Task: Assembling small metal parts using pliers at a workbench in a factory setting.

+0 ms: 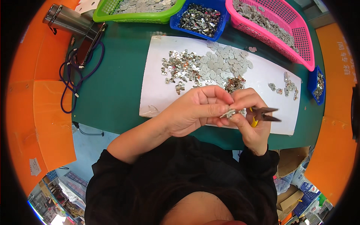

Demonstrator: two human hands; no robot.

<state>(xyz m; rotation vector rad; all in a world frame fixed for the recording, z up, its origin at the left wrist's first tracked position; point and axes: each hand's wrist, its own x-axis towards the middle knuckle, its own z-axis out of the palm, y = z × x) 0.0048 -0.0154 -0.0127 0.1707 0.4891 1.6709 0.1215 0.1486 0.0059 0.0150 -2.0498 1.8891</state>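
- Metal parts [230, 114], small silvery ones, sit pinched between both hands, right above the near part of the white sheet. Head cam's the only view, and the fingers cover too much to say the exact shape or how many.
- Left hand [202, 110]: thumb and index finger closed on those parts from the left, thumb on top, the rest of the fingers curled loosely.
- Right hand [255, 122]: busy one, lol. Thumb and forefinger grip the same bunch from the right, while pliers [266, 114] are tucked in the hand, dark jaws spread a bit and pointing right, yellow on the handle.
- White sheet [157, 78] lies on a green table [116, 78]. Just past the hands there's a pile of flat grey plates [225, 62], with shiny little brackets [182, 65] to its left and a coppery cluster [235, 83] nearer in. A few loose pieces [288, 89] sit off to the right.
- Far edge: green basket [142, 17], blue bin [198, 34] and pink basket [277, 10], all loaded with small metal bits. Another little blue bin [313, 88] is over at the right.
- Upper left: steel flask [71, 20] lying tilted, purple cord [102, 54] looped near it.
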